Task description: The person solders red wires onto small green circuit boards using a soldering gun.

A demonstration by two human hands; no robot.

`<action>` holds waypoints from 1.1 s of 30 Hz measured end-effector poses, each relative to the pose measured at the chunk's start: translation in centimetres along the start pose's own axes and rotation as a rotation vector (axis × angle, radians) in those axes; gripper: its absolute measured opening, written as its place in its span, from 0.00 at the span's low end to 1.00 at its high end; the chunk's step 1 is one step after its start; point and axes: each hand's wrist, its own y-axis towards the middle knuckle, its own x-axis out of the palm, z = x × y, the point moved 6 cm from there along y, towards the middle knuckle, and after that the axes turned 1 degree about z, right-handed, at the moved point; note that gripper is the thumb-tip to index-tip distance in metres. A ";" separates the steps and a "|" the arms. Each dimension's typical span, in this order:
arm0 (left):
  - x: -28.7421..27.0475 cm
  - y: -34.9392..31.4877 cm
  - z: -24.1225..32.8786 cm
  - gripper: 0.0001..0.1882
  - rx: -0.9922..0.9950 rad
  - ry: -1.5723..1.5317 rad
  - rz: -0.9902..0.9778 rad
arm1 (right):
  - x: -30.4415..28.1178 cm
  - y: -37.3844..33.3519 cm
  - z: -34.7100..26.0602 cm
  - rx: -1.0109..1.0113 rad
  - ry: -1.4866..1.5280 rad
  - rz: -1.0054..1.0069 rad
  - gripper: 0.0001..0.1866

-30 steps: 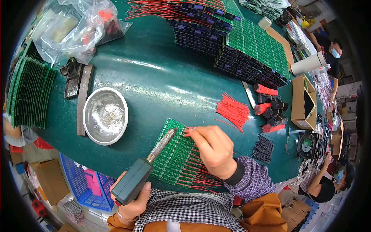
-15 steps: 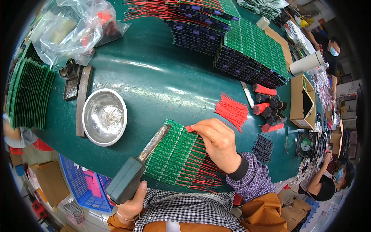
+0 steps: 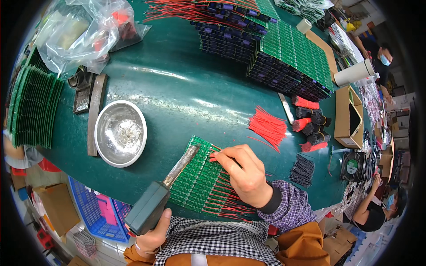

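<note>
My left hand (image 3: 154, 234) is wrapped round the dark green, boxy handle of a soldering iron (image 3: 148, 206). Its worn metal barrel slants over a green circuit board panel (image 3: 188, 188), the tip close to the panel's upper part. My right hand (image 3: 245, 174) pinches short red wires (image 3: 213, 156) by one end at the panel's upper right; how many is hard to tell. Below that hand, a row of red wires (image 3: 230, 207) sticks out from the panel's right side. A loose pile of red wires (image 3: 268, 126) lies beyond my right hand.
A white-rimmed metal bowl (image 3: 143, 144) stands left, beside a metal bar (image 3: 94, 128). Stacked circuit boards (image 3: 293, 57) rise at the far right. Bundled red and black wires (image 3: 313, 128), black wires (image 3: 302, 170), a cardboard box (image 3: 344, 119) and a fan (image 3: 353, 166) lie right. Two people sit beyond.
My right hand has shifted slightly down and left with its fingertips on the panel. The soldering iron's tip has moved a little to the right, nearer those fingertips.
</note>
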 end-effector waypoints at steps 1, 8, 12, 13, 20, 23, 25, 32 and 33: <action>0.1 0.1 0.2 0.21 0.032 0.000 -0.005 | 0.0 0.0 0.0 0.001 0.000 -0.001 0.19; 0.3 1.0 -0.2 0.16 0.128 0.156 0.008 | 0.4 0.0 0.1 -0.014 -0.026 -0.022 0.19; 0.6 1.3 0.1 0.15 0.146 0.153 -0.001 | 0.4 0.0 0.1 -0.011 -0.019 -0.018 0.19; 0.6 1.2 0.1 0.15 0.158 0.152 0.001 | 0.3 0.0 0.1 -0.010 -0.019 -0.018 0.19; 0.8 1.3 0.1 0.14 0.150 0.145 -0.038 | 0.3 0.1 0.0 -0.009 -0.016 -0.023 0.18; 0.9 1.3 0.1 0.14 0.126 0.145 -0.057 | 0.3 0.1 0.1 -0.008 -0.019 -0.022 0.18; 1.0 1.4 0.1 0.14 0.104 0.155 -0.076 | 0.4 0.1 0.1 -0.006 -0.020 -0.022 0.18; 0.7 1.1 0.0 0.14 0.128 0.194 -0.091 | 0.3 0.1 0.0 -0.011 -0.024 -0.013 0.18; 0.5 1.0 0.0 0.14 0.111 0.162 -0.049 | 0.4 0.2 0.0 -0.011 -0.026 -0.014 0.17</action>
